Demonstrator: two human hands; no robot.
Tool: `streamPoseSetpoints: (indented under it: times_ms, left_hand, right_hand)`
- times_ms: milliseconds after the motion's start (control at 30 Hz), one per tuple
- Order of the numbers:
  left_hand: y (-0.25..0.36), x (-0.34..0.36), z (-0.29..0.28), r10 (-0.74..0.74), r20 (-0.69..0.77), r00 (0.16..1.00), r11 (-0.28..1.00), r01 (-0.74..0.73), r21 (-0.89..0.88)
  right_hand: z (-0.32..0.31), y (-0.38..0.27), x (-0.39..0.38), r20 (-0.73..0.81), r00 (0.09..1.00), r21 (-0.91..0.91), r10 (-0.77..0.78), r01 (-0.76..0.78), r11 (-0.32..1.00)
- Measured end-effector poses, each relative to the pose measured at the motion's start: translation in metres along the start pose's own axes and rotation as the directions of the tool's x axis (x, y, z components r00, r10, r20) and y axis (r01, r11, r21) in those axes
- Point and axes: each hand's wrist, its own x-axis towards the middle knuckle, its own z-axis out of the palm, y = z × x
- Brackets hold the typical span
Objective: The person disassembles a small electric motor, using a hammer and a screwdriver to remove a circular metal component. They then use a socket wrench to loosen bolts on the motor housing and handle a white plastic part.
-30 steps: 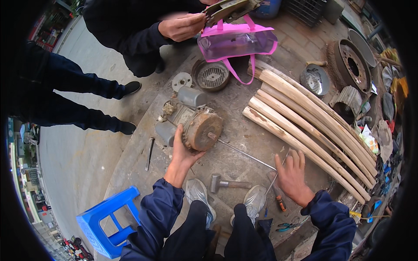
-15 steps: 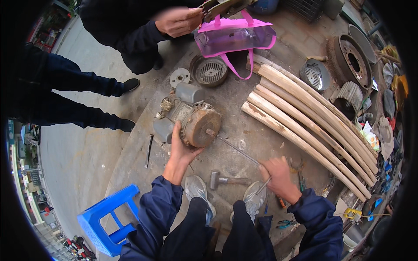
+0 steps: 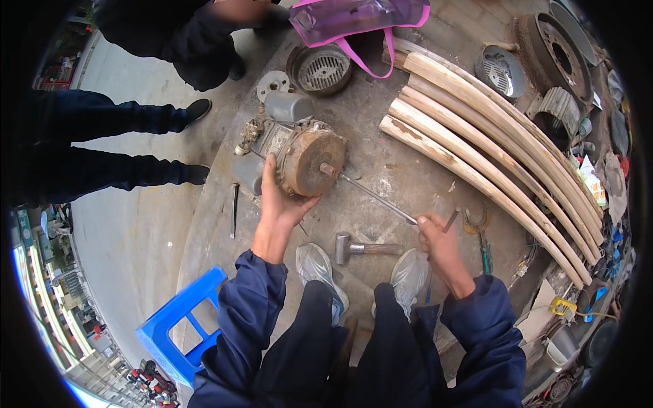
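A greasy electric motor (image 3: pixel 279 139) with a rusty round end cap (image 3: pixel 314 158) lies on the concrete. My left hand (image 3: pixel 282 204) is wrapped round its near lower side. My right hand (image 3: pixel 439 241) is closed on the handle end of a long steel bar wrench (image 3: pixel 381 200), whose shaft reaches up-left to the motor's cap, beside its centre stub. Just below the motor are a hammer (image 3: pixel 367 249) and, to the left, a dark metal bar (image 3: pixel 235 211). Green-handled pliers or a screwdriver (image 3: pixel 486 255) and a yellowish ring-shaped item (image 3: pixel 475 221) lie right of my right hand.
A co-worker (image 3: pixel 163 34) crouches beyond the motor; another person's legs (image 3: pixel 129 173) are at left. A pink bag (image 3: pixel 340 20), a round grille housing (image 3: pixel 320 71), wooden poles (image 3: pixel 476 149), a rusty rim (image 3: pixel 551 54) and assorted clutter surround the work. A blue stool (image 3: pixel 177 313) sits lower left.
The view has shifted, so the ground items appear higher. My right hand has closed fully on the wrench's handle and turned it. My left hand stays on the motor.
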Motion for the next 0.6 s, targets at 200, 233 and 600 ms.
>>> streamPoseSetpoints:
  times_ms: [200,233,600]
  left_hand:
    - [-0.003,-0.002,0.001,0.004,0.054,0.999,1.000,-0.005,0.017]
    - [-0.003,-0.003,0.000,0.019,0.085,0.996,0.999,-0.021,0.026]
    - [-0.013,0.001,0.003,0.069,0.010,0.998,0.997,-0.069,0.036]
  right_hand:
    - [-0.006,-0.001,0.003,0.234,0.931,0.568,0.281,-0.366,0.738]
    - [-0.006,0.000,0.003,0.285,0.905,0.650,0.316,-0.425,0.631]
    - [-0.018,-0.006,-0.037,0.024,0.998,0.383,0.063,-0.068,0.921]
